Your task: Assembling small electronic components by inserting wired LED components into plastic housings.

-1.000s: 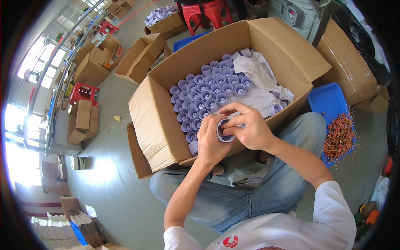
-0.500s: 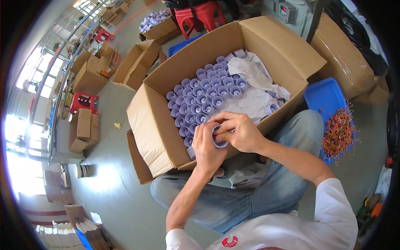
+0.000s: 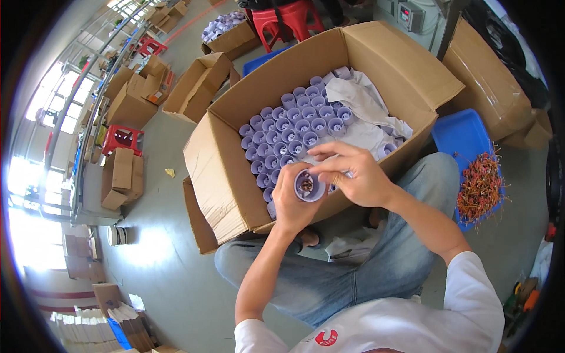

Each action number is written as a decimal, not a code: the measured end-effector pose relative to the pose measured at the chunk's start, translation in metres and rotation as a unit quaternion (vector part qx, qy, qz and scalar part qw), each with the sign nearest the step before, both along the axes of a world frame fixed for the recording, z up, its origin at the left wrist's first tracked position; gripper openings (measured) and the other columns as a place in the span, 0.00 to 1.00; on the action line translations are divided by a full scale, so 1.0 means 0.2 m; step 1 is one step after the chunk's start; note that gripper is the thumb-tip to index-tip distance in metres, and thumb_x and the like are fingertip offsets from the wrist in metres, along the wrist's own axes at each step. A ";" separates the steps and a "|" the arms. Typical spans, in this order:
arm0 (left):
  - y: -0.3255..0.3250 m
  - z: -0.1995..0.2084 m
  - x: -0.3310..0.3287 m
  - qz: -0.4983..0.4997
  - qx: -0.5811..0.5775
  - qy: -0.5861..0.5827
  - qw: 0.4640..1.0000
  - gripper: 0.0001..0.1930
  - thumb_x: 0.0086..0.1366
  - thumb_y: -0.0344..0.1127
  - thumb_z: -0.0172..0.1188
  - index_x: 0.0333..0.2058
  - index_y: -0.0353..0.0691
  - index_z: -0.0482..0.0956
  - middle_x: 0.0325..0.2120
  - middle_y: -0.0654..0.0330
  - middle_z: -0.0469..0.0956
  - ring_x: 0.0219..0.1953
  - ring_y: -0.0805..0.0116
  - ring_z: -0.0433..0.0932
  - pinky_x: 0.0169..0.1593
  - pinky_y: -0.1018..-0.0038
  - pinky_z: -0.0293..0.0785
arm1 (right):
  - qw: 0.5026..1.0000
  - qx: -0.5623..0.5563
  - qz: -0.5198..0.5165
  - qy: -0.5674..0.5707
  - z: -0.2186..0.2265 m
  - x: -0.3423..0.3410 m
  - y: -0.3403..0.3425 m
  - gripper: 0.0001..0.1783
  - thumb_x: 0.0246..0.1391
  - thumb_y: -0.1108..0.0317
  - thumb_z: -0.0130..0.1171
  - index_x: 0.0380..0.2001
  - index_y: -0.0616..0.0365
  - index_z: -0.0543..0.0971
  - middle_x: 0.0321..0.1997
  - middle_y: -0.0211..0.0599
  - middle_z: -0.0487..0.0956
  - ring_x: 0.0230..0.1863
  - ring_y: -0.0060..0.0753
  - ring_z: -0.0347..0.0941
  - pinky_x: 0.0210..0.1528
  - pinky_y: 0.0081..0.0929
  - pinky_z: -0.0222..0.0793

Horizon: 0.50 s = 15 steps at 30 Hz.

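Observation:
My left hand (image 3: pixel 290 200) is closed around a lavender cup (image 3: pixel 318 192), tilted so its mouth shows. Small brown and metallic-looking pieces lie inside the cup; their kind is too small to tell. At the cup's right rim, my right hand (image 3: pixel 359 173) has its fingers apart, with nothing visible in it. Both hands are over the near edge of a large open cardboard box (image 3: pixel 235 183). Rows of similar lavender cups (image 3: pixel 287 135) stand in its left and middle part, mouths up, with small white parts inside. Crumpled white paper (image 3: pixel 353 100) covers some of the right part.
To the right, a blue tray (image 3: pixel 456 132) holds a heap of thin red and yellow wired parts (image 3: pixel 479 185). Bent legs in jeans (image 3: pixel 406 217) are close against the box. Other cartons (image 3: pixel 200 88) and a red stool (image 3: pixel 297 20) stand beyond it.
My right fingers have come out of the cup's mouth and spread apart to its right. The cup has turned so that its inside shows, still in my left hand.

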<state>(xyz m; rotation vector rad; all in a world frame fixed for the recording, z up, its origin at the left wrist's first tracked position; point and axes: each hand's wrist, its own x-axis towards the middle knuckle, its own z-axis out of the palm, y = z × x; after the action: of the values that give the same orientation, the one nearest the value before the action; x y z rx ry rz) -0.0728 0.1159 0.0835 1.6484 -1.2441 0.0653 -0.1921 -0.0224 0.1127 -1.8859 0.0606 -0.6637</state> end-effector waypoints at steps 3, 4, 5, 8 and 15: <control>0.04 0.06 0.07 0.046 0.030 -0.074 0.996 0.22 0.46 0.29 0.76 0.40 0.39 0.77 0.34 0.55 0.78 0.36 0.57 0.79 0.40 0.68 0.76 | 0.993 -0.057 -0.095 -0.030 0.04 -0.09 -0.14 0.13 0.55 0.78 0.61 0.44 0.59 0.84 0.53 0.41 0.80 0.54 0.38 0.76 0.53 0.29 0.72; 0.12 0.08 0.15 0.106 0.083 -0.103 0.986 0.21 0.48 0.31 0.76 0.40 0.40 0.77 0.35 0.58 0.78 0.36 0.62 0.79 0.40 0.71 0.76 | 0.990 -0.054 -0.129 -0.020 0.06 -0.16 -0.21 0.13 0.55 0.79 0.60 0.45 0.60 0.83 0.54 0.41 0.79 0.55 0.35 0.75 0.53 0.27 0.72; 0.18 0.14 0.19 0.158 0.072 -0.008 0.985 0.23 0.48 0.32 0.77 0.42 0.41 0.77 0.35 0.61 0.78 0.35 0.69 0.78 0.39 0.74 0.76 | 0.983 0.036 -0.176 -0.041 0.04 -0.24 -0.29 0.13 0.55 0.76 0.62 0.44 0.60 0.83 0.50 0.42 0.80 0.52 0.34 0.76 0.52 0.27 0.72; 0.63 0.14 0.63 0.372 -0.002 -0.088 0.924 0.24 0.56 0.32 0.73 0.48 0.36 0.72 0.35 0.59 0.76 0.37 0.71 0.75 0.44 0.74 0.75 | 0.942 0.018 -0.334 -0.036 -0.09 -0.56 -0.66 0.13 0.56 0.77 0.60 0.44 0.62 0.83 0.50 0.42 0.81 0.49 0.29 0.76 0.50 0.24 0.72; 1.57 -0.62 1.42 0.469 0.181 0.210 0.839 0.34 0.49 0.46 0.78 0.44 0.28 0.70 0.36 0.50 0.78 0.34 0.64 0.78 0.33 0.68 0.79 | 0.826 -0.092 -0.434 0.348 -0.54 -1.25 -1.03 0.15 0.48 0.70 0.66 0.42 0.59 0.85 0.40 0.50 0.84 0.43 0.47 0.81 0.47 0.37 0.75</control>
<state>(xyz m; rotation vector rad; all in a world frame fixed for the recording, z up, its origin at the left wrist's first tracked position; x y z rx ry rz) 0.2104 0.4304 -0.0399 2.3145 -0.0247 0.0640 -0.4425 -0.2286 0.0050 -2.1627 1.4407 -0.5224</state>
